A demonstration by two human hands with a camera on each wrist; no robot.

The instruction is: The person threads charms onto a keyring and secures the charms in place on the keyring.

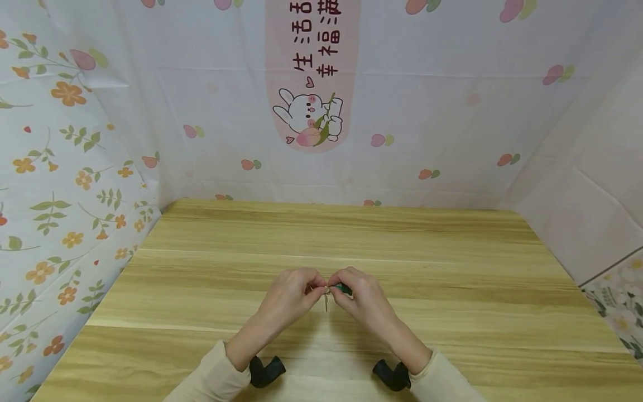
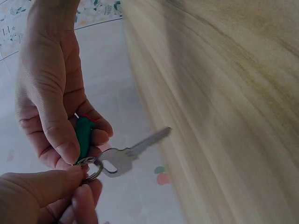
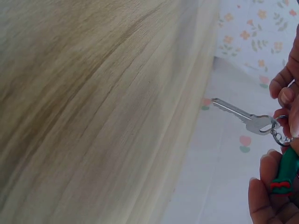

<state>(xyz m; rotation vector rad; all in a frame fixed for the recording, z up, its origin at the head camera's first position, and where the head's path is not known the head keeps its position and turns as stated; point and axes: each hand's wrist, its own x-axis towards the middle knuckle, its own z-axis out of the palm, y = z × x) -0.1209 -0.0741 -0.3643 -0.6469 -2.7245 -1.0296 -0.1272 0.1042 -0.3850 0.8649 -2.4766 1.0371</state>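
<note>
Both hands meet above the middle of the wooden table. My left hand [image 1: 293, 293] pinches a metal key ring [image 2: 96, 171] between thumb and fingers. From that ring a silver key [image 2: 119, 161] hangs free, its blade pointing away from the fingers. My right hand [image 1: 365, 298] grips a green keychain charm [image 3: 286, 170] with red trim, thumb on one side and curled fingers on the other. A short chain [image 3: 276, 135] shows by the ring, close to the charm. Part of the charm and ring is hidden by fingers.
The wooden table [image 1: 321, 240] spreads out around the hands. Behind it hangs a white cloth [image 1: 427, 111] printed with fruit and a rabbit, and a flowered cloth [image 1: 70, 184] covers the left side. Black wrist mounts [image 1: 266, 373] sit under the forearms.
</note>
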